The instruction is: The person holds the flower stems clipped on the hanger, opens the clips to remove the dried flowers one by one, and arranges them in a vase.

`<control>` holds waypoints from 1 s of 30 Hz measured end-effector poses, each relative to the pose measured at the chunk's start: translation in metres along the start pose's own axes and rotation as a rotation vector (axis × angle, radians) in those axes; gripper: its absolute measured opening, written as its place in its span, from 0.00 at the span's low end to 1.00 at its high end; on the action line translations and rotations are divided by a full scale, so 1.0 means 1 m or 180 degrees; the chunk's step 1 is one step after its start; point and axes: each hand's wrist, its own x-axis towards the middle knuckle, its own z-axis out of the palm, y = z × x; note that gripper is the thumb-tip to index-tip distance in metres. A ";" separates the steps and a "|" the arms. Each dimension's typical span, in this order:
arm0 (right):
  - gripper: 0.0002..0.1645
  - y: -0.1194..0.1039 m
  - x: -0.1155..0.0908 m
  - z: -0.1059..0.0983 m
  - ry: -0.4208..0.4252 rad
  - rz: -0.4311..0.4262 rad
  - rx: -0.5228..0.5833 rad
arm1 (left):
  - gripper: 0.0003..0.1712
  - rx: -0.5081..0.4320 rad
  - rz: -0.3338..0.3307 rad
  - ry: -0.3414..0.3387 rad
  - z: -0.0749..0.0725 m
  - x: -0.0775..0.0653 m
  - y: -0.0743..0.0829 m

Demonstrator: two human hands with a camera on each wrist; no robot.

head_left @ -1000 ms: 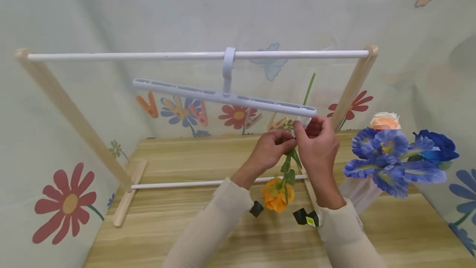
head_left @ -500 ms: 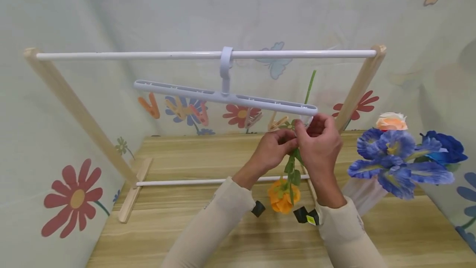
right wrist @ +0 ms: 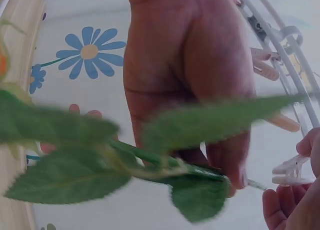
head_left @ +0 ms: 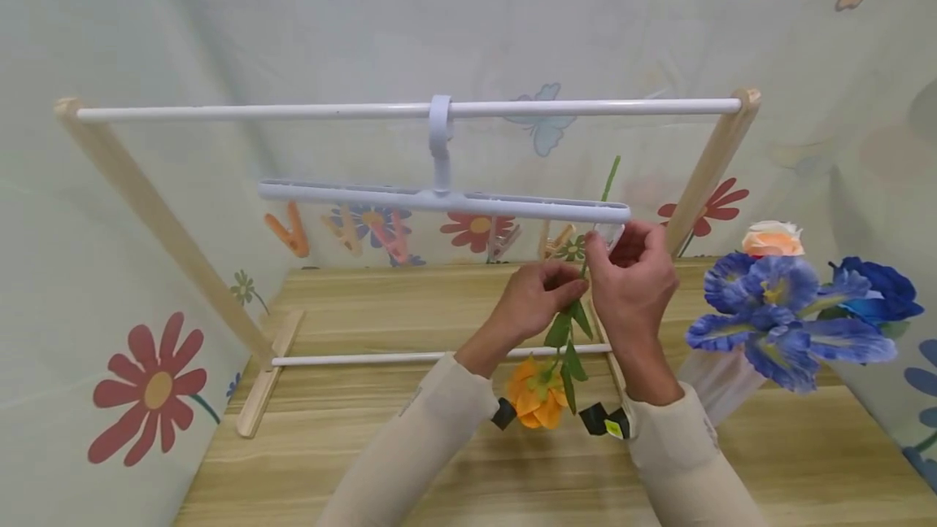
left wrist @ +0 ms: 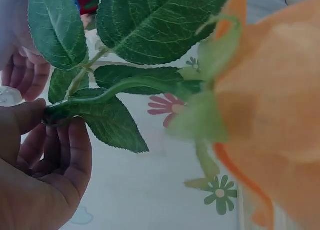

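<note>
In the head view my left hand (head_left: 538, 299) pinches the green stem of an artificial orange flower (head_left: 538, 393), whose bloom hangs downward. The left wrist view shows the thumb and fingertips on the stem (left wrist: 95, 97), just beyond the leaves. My right hand (head_left: 633, 275) grips a white clothespin (head_left: 609, 236) under the right end of a pale blue hanger (head_left: 512, 206). Above that end the stem's tip (head_left: 612, 177) sticks up. In the right wrist view the clothespin (right wrist: 292, 172) is beside the right hand's fingers, and leaves cover part of the left hand.
The hanger hooks over the white rail (head_left: 293, 112) of a wooden-ended rack. Several other clothespins dangle from it, including an orange one (head_left: 288, 230). At the right, a pale vase (head_left: 721, 381) holds blue flowers (head_left: 776, 307) and a peach rose (head_left: 772, 239). All stands on a wood-grain table (head_left: 410, 462).
The hanger has swung from a slant down to the right to nearly level. The orange bloom has shifted left and the stem's tip has dropped a little. Both hands keep their grips.
</note>
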 end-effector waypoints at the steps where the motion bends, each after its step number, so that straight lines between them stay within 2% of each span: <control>1: 0.22 0.000 0.000 0.000 -0.0026 -0.0001 0.0014 | 0.13 0.0087 0.0016 -0.0003 -0.001 -0.002 0.000; 7: 0.25 0.000 0.000 -0.002 -0.0154 -0.0019 0.0037 | 0.13 0.0782 0.0276 0.0042 -0.008 -0.012 -0.003; 11: 0.26 0.001 0.000 -0.003 -0.0218 -0.0080 0.0024 | 0.11 0.1129 0.0515 0.0046 -0.013 -0.019 -0.003; 18: 0.27 0.005 -0.003 -0.005 -0.0295 -0.0155 0.0022 | 0.09 0.1819 0.0816 0.0068 -0.020 -0.032 -0.002; 24: 0.25 0.011 -0.007 -0.007 -0.0369 -0.0208 0.0026 | 0.09 0.2465 0.0884 0.0103 -0.024 -0.042 0.002; 27: 0.23 0.014 -0.009 -0.009 -0.0445 -0.0342 -0.0010 | 0.08 0.2712 0.0920 0.0138 -0.025 -0.046 0.003; 30: 0.19 0.018 -0.012 -0.010 -0.0626 -0.0568 -0.0242 | 0.07 0.2948 0.1017 0.0230 -0.025 -0.049 0.003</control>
